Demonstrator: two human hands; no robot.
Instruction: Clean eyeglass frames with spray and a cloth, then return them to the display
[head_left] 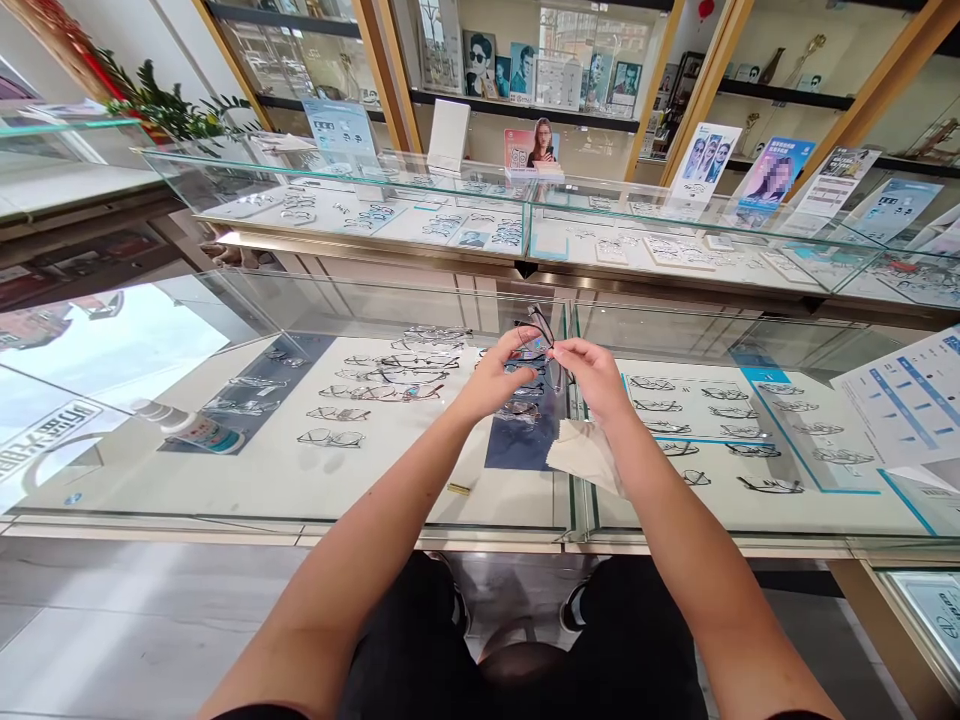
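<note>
A pair of dark-framed eyeglasses (541, 322) is held up over the glass display counter, between my two hands. My right hand (594, 372) pinches the frame with thumb and fingertips. My left hand (495, 378) has its fingers curled at the other side of the frame, with the thumb a little apart from them. Part of the eyeglasses is hidden behind my fingers. Below my right wrist a cream cleaning cloth (581, 452) lies on the counter glass, partly covered by my forearm.
Rows of eyeglasses (401, 375) show in the glass counter (442, 508). A spray bottle (196, 428) lies toward the left, and a small gold-coloured piece (459, 489) is near the front. Printed cards (911, 395) stand at right. Another display case (360, 240) runs behind.
</note>
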